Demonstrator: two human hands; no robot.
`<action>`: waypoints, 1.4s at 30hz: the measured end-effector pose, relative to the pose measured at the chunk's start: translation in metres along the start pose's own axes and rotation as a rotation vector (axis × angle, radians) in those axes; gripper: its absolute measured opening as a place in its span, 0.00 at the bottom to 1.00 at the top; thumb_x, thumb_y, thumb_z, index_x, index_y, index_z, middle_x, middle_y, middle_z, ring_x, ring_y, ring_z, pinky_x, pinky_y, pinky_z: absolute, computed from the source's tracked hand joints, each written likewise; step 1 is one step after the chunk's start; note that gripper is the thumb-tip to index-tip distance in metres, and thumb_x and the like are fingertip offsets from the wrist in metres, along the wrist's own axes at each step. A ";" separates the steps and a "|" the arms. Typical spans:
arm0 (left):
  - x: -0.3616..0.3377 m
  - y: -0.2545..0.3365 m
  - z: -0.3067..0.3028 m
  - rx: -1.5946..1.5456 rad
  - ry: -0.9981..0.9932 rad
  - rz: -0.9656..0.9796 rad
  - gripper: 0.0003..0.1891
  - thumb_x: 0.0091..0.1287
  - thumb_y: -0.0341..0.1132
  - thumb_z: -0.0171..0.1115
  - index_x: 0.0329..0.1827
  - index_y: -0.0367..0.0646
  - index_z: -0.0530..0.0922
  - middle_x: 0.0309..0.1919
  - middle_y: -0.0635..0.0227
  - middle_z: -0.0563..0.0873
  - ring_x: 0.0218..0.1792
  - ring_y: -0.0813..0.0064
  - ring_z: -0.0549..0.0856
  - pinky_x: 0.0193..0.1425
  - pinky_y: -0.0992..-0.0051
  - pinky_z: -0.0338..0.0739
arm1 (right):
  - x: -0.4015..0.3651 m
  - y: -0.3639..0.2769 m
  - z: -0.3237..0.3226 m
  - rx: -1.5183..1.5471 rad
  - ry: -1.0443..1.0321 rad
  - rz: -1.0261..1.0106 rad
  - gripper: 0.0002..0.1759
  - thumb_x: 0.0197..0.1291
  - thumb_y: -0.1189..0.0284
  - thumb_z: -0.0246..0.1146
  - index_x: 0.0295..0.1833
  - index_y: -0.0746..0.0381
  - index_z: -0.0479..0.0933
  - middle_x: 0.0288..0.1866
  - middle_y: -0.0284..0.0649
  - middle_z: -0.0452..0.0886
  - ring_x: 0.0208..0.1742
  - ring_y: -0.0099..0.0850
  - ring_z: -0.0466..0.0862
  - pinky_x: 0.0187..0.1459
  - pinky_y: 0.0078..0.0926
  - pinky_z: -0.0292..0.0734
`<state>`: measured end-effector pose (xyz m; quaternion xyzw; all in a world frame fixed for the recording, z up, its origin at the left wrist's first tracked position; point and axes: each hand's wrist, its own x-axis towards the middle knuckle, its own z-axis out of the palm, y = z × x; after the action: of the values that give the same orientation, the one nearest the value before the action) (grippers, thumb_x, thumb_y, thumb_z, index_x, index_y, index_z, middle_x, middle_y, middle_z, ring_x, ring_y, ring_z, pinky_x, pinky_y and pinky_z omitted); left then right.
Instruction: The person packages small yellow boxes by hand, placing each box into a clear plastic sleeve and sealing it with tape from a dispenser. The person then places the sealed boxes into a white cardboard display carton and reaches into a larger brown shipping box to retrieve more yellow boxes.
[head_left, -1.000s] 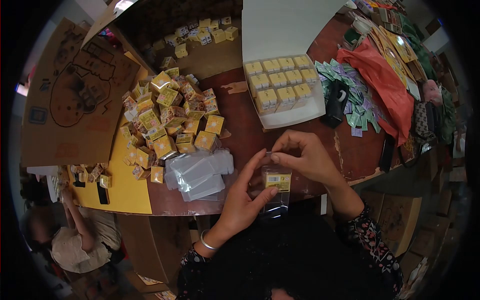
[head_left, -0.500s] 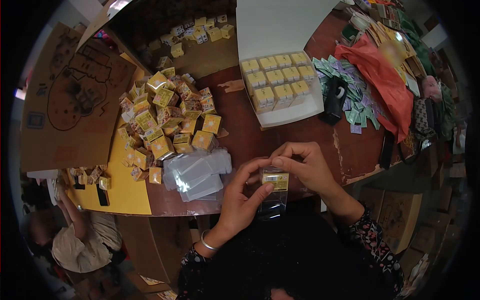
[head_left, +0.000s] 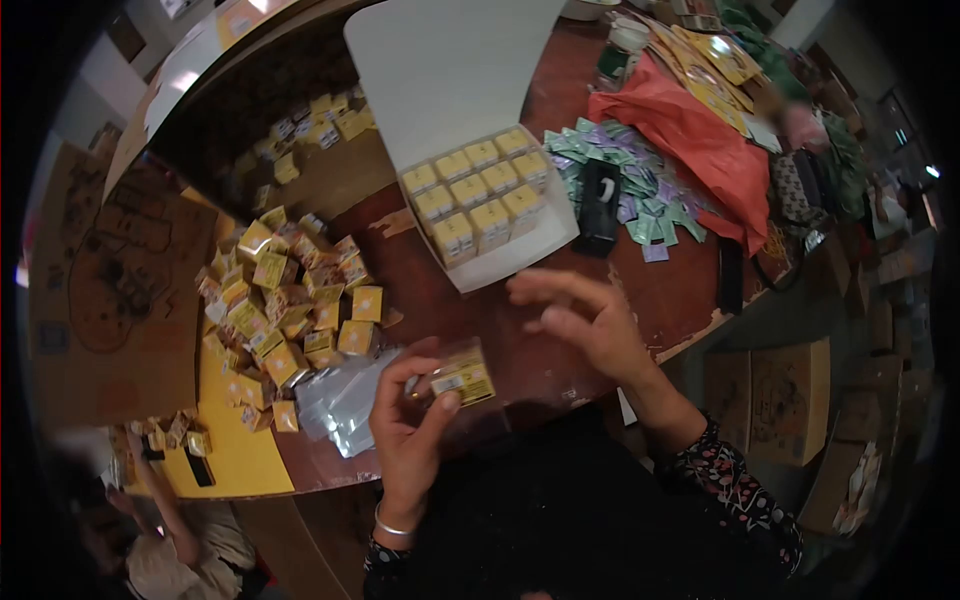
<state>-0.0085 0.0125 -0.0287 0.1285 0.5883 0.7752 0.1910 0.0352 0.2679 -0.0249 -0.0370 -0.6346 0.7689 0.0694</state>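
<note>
Head view shows your left hand (head_left: 405, 435) clamped, thumb against fingers, on a small yellow box (head_left: 463, 372) over the brown table's (head_left: 440, 300) near edge; its white label is too blurred to read. Your right hand (head_left: 585, 325) hovers just beside it, fingers spread apart. Clear sleeves (head_left: 340, 400) and a pile of yellow boxes (head_left: 285, 310) lie left.

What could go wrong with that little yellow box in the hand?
Only the left hand pinches the little yellow box, close to the near edge of the table. The right hand is open and off it, so the box might slip and drop to the floor. The clear sleeves lie loose by that edge and could slide off if nudged. The pile of boxes is heaped and may topple.
</note>
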 end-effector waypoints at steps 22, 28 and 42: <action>0.010 -0.008 -0.001 0.000 0.052 0.028 0.18 0.69 0.27 0.73 0.59 0.43 0.77 0.72 0.53 0.75 0.63 0.72 0.78 0.60 0.76 0.78 | 0.038 0.094 -0.132 0.100 0.750 -0.015 0.08 0.70 0.69 0.70 0.44 0.64 0.83 0.62 0.47 0.80 0.50 0.27 0.85 0.47 0.27 0.89; 0.013 -0.008 0.002 -0.005 0.037 0.041 0.18 0.69 0.26 0.72 0.59 0.42 0.77 0.72 0.53 0.74 0.63 0.74 0.78 0.59 0.77 0.78 | 0.032 0.131 -0.130 -0.134 0.782 -0.129 0.09 0.67 0.73 0.71 0.38 0.69 0.84 0.80 0.61 0.65 0.69 0.37 0.80 0.50 0.31 0.90; 0.015 0.002 0.007 0.187 0.043 0.218 0.14 0.72 0.25 0.69 0.58 0.40 0.79 0.76 0.56 0.68 0.68 0.69 0.77 0.68 0.70 0.76 | 0.006 0.073 -0.081 -0.360 0.715 -0.289 0.04 0.71 0.76 0.67 0.44 0.66 0.82 0.49 0.42 0.84 0.43 0.23 0.85 0.45 0.23 0.83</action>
<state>-0.0189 0.0251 -0.0256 0.1923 0.6445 0.7357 0.0802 0.0362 0.3337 -0.1121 -0.2234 -0.6933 0.5671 0.3845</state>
